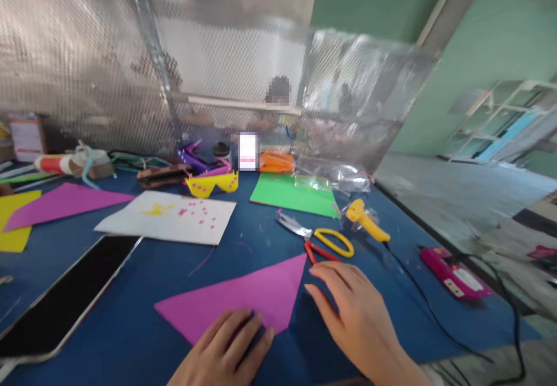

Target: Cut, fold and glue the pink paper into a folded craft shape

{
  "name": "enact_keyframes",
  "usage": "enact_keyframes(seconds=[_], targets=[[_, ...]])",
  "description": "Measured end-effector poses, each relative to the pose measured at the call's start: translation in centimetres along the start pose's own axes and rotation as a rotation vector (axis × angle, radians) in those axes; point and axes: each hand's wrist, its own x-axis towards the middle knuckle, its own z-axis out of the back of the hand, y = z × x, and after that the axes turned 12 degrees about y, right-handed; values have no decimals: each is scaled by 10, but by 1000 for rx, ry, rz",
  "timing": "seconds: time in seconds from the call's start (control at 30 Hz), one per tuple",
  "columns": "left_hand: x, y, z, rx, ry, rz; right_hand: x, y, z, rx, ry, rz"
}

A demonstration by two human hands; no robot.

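At lower centre, the magenta triangular foam sheet [243,302] should be pinned flat under the left hand [226,348], fingers extended, while the right hand [352,310], fingers released, is guided to the yellow-and-red-handled scissors [319,241].

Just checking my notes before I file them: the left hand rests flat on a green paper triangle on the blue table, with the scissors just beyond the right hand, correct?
Not quite: the head view shows the left hand on a magenta paper triangle, not green. The rest holds: blue table, yellow-and-red-handled scissors, right hand.

Green walls [369,3], a metal mesh screen [87,55] and grey floor [435,188] in daylight.
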Motion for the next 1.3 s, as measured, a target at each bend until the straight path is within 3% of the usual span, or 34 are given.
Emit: enact_keyframes(seconds=[0.07, 0.2, 0.47, 0.93, 1.3], targets=[[2, -6, 11, -117, 155, 71, -11, 27, -6, 179, 57, 27], [7, -10, 21, -282, 259, 96, -23, 47, -8, 310, 69, 100], [7, -11, 15, -348, 178, 144, -22, 48, -1, 186, 135, 270], [5, -5, 12, -358, 153, 102, -23, 51, -6, 159, 258, 262], [5, -9, 13, -377, 159, 154, -27, 52, -9, 147, 238, 258]])
